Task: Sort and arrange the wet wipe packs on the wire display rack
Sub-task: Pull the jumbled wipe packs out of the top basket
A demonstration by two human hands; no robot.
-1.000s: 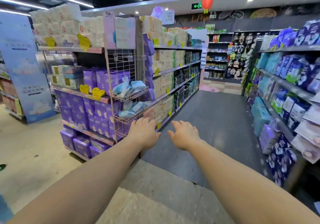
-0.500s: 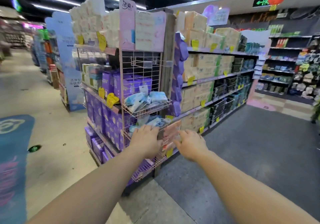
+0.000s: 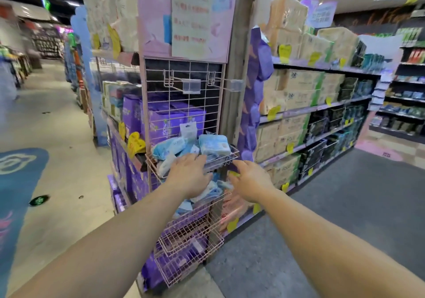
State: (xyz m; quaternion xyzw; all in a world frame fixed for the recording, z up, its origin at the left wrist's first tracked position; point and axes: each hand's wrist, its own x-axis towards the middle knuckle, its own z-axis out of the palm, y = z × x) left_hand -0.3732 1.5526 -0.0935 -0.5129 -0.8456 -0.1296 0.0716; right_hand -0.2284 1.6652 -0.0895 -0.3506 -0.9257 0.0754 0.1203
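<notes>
A pink wire display rack point(image 3: 184, 86) stands at the end of a shelf unit, with several wire baskets down its front. Light blue wet wipe packs point(image 3: 213, 144) lie jumbled in the top basket point(image 3: 230, 158). More blue packs point(image 3: 207, 193) lie in the basket below. My left hand point(image 3: 188, 174) reaches over the front edge of the top basket, fingers spread, holding nothing. My right hand point(image 3: 250, 180) hovers just right of the rack at the same height, fingers apart and empty.
Two lower wire baskets point(image 3: 190, 235) hang below. Purple boxes point(image 3: 161, 122) fill the shelves behind and left of the rack. Tissue cartons point(image 3: 299, 95) line the shelves on the right. A tiled aisle point(image 3: 53, 136) runs left and a dark floor point(image 3: 345, 205) runs right.
I have come closer to the rack, which now fills the middle of the view. Both hands have risen from the second basket to the level of the top basket.
</notes>
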